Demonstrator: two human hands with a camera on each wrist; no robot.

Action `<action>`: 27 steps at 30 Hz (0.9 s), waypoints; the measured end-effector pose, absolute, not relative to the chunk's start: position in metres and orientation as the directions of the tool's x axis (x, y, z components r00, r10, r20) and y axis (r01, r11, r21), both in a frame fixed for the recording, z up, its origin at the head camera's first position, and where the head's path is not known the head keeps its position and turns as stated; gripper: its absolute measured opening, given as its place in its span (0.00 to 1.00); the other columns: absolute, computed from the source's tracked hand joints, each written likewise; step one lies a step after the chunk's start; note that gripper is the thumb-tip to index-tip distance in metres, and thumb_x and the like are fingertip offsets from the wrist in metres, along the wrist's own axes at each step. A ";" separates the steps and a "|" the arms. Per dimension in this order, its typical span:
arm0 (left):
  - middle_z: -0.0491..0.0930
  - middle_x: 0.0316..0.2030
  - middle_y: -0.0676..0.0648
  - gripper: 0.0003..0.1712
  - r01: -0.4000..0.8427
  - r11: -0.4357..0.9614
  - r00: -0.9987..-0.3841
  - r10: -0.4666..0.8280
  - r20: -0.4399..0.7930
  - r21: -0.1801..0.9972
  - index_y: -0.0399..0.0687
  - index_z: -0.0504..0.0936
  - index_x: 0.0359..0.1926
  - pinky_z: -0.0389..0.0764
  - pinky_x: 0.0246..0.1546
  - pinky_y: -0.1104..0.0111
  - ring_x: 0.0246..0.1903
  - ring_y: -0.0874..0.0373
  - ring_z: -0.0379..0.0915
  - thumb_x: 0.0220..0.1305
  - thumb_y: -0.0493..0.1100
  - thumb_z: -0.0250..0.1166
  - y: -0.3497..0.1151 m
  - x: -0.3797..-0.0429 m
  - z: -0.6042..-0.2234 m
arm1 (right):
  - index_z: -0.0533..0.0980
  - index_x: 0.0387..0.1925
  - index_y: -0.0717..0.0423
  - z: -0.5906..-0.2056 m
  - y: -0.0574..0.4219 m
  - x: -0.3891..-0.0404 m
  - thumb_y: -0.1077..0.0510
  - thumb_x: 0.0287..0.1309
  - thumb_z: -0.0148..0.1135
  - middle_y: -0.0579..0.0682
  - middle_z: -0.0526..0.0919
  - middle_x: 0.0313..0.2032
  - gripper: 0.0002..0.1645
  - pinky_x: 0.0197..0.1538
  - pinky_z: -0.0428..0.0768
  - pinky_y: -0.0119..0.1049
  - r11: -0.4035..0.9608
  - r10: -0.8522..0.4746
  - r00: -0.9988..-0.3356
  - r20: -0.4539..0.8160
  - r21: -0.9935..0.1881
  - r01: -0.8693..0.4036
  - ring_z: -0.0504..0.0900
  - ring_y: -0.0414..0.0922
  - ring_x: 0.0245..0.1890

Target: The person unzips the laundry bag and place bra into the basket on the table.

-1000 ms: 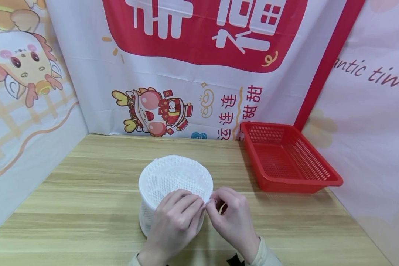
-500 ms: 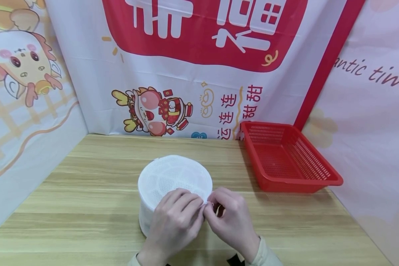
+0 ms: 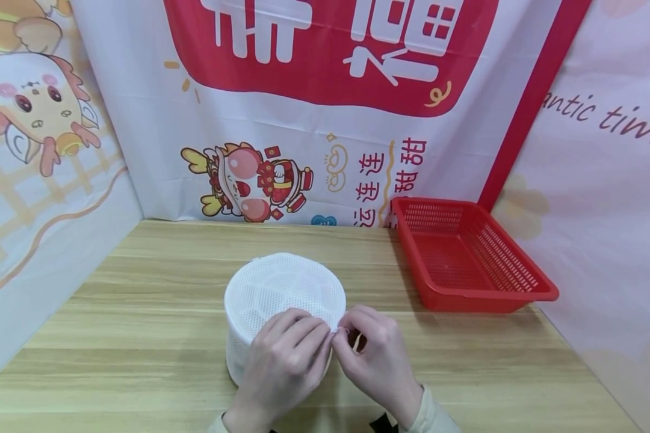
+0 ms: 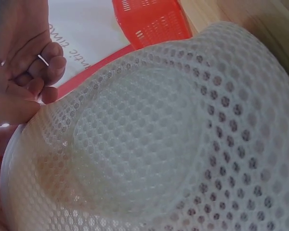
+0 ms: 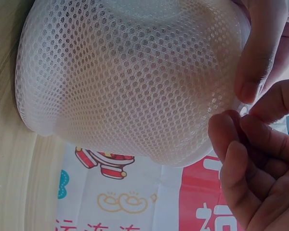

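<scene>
A white mesh laundry bag (image 3: 281, 285), round and upright like a drum, stands on the wooden table in the head view. My left hand (image 3: 288, 361) lies over its near side and grips the rim at the front right. Beside it, my right hand (image 3: 376, 355) pinches a small zipper pull at that rim, mostly hidden by the fingertips. The right wrist view shows the right hand's curled fingers (image 5: 235, 161) close to the left thumb (image 5: 253, 72) at the bag's edge. In the left wrist view the mesh wall (image 4: 139, 134) fills most of the frame.
A red plastic basket (image 3: 422, 270) with slotted sides stands at the back right of the table (image 3: 141, 300). A printed cloth (image 3: 325, 114) hangs behind the table, with further printed cloths to the left and right.
My right hand has shifted very slightly left at the rim, still pinching there. The left hand keeps its grip, and the bag stays almost in place.
</scene>
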State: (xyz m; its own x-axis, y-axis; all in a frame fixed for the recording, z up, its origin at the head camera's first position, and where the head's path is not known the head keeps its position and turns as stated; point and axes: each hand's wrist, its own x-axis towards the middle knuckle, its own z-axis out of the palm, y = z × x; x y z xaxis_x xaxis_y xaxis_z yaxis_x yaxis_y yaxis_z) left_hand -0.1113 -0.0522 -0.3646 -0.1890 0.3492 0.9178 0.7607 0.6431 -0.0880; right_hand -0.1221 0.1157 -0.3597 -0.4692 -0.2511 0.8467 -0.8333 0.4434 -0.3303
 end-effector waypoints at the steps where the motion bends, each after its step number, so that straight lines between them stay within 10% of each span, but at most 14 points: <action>1: 0.83 0.30 0.49 0.14 0.763 0.640 -0.184 0.350 0.919 -0.090 0.40 0.87 0.32 0.80 0.36 0.60 0.33 0.53 0.78 0.65 0.40 0.56 -0.052 -0.112 -0.364 | 0.75 0.20 0.48 -0.360 0.116 -0.122 0.70 0.43 0.57 0.37 0.73 0.22 0.13 0.18 0.71 0.22 0.449 -0.247 -0.473 0.846 -0.333 -0.829 0.72 0.34 0.18; 27: 0.82 0.29 0.50 0.12 0.760 0.647 -0.191 0.313 0.931 -0.062 0.42 0.86 0.30 0.79 0.35 0.59 0.32 0.53 0.77 0.63 0.41 0.58 -0.052 -0.110 -0.363 | 0.74 0.21 0.47 -0.358 0.115 -0.122 0.72 0.44 0.58 0.38 0.73 0.22 0.14 0.21 0.70 0.18 0.378 -0.283 -0.430 0.858 -0.312 -0.872 0.72 0.34 0.18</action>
State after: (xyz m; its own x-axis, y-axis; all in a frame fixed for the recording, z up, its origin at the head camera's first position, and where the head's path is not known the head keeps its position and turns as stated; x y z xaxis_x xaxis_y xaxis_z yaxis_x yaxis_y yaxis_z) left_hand -0.1102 -0.0518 -0.3630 -0.1907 0.3127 0.9305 0.7596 0.6474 -0.0619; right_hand -0.1223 0.1146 -0.3582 -0.4296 -0.2830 0.8575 -0.8717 0.3778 -0.3120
